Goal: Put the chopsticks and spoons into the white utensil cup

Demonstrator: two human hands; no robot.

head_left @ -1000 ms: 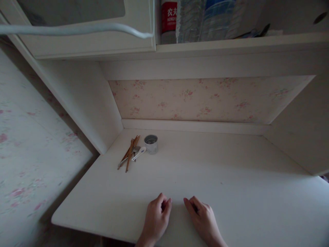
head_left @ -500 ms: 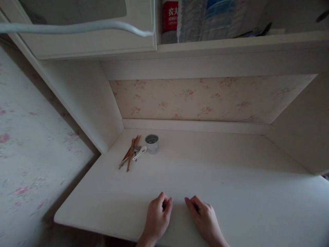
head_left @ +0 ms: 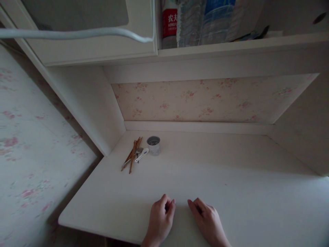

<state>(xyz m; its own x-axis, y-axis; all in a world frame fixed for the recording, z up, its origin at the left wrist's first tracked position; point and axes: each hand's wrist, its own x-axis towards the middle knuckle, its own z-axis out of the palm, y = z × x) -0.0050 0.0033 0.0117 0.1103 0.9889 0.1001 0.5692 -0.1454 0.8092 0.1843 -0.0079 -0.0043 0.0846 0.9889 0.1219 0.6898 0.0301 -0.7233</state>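
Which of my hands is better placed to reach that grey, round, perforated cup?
Probably your left hand: it's nearer the cup, which stands beyond it, slightly left; your right hand is farther right.

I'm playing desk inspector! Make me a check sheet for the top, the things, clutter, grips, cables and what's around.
Surface: white tabletop, a few tiny specks.
Things: wooden chopsticks lie crossed in a loose pile with a metal spoon; a white spoon lies between them and an upright cup with holes.
Clutter: a red-labelled bottle and clear plastic on the shelf above.
Grips: left hand and right hand curled, apart; nothing seen held.
Cables: a white strand crosses the cabinet front; can't tell if it's a cable.
Surroundings: flowery wallpaper, white cabinet.
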